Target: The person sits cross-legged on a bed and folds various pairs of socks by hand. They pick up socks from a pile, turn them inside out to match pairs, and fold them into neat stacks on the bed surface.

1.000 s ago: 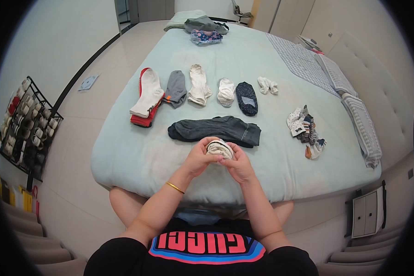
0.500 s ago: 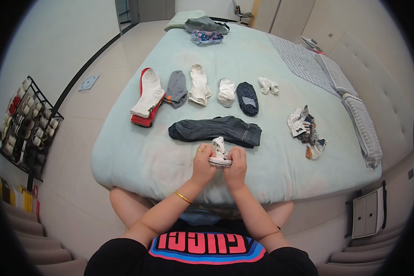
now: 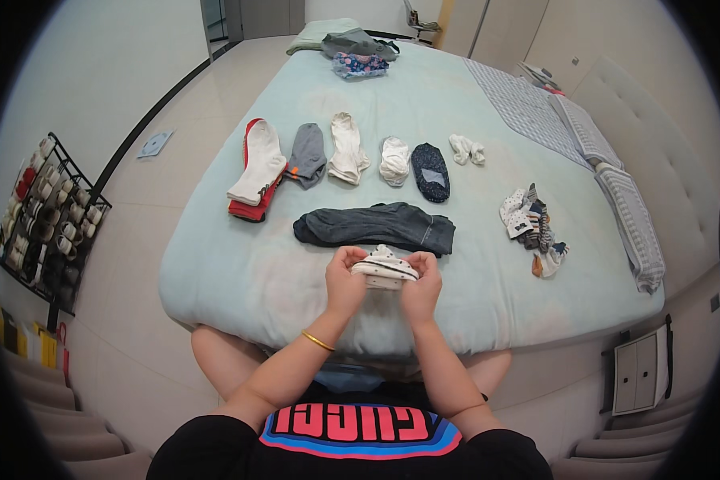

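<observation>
Between my two hands is a small white sock [image 3: 385, 266] with dark spots, its cuff stretched wide. My left hand [image 3: 347, 282] pinches one side of the cuff, and my right hand [image 3: 422, 282] grips the other. Just beyond them a pair of long dark grey socks [image 3: 374, 228] lies flat across the bed. Farther back is a row: white and red socks [image 3: 258, 170], grey socks [image 3: 306, 155], white socks [image 3: 346, 149], a bunched white pair [image 3: 394, 162], a dark speckled pair [image 3: 431, 172] and a tiny white pair [image 3: 466, 150].
A small heap of patterned baby socks [image 3: 534, 228] lies on the right of the pale green bed [image 3: 240, 280]. Folded checked bedding [image 3: 628, 224] lines the headboard side. A grey bag [image 3: 356, 42] and a floral bundle [image 3: 360, 65] sit at the far end. A shoe rack [image 3: 52, 224] stands left.
My hands have spread apart slightly, and the spotted sock's cuff is pulled wider. Its upright toe part has sunk lower. The other socks have stayed in place.
</observation>
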A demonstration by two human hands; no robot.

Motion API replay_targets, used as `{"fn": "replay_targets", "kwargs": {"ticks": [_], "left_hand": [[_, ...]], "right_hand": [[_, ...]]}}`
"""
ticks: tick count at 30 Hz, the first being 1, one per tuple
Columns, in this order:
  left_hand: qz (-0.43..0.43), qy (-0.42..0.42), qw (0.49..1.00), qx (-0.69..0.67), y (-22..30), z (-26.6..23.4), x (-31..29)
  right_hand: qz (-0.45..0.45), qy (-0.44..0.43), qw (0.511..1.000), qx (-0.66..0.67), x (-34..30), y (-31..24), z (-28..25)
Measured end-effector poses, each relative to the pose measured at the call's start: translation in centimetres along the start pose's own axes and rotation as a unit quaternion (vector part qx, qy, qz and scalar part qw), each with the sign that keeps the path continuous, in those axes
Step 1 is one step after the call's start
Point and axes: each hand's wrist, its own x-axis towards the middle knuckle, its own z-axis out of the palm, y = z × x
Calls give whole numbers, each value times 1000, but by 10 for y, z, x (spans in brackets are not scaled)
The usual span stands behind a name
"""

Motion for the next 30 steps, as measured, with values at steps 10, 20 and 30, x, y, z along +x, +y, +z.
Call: {"fn": "replay_targets", "kwargs": {"ticks": [10,20,30], "left_hand": [[-351,-115,865,-340,-14,-13,14],[-421,-172,733,-506,-9,-19,23],[-23,-131,970,203,29,-2,-3]], "right_hand": [[413,-106,811,402,15,24,-21],[414,-279,691,523,20,17,-23],[-105,-26,976,-189,-4,11,-4]]}}
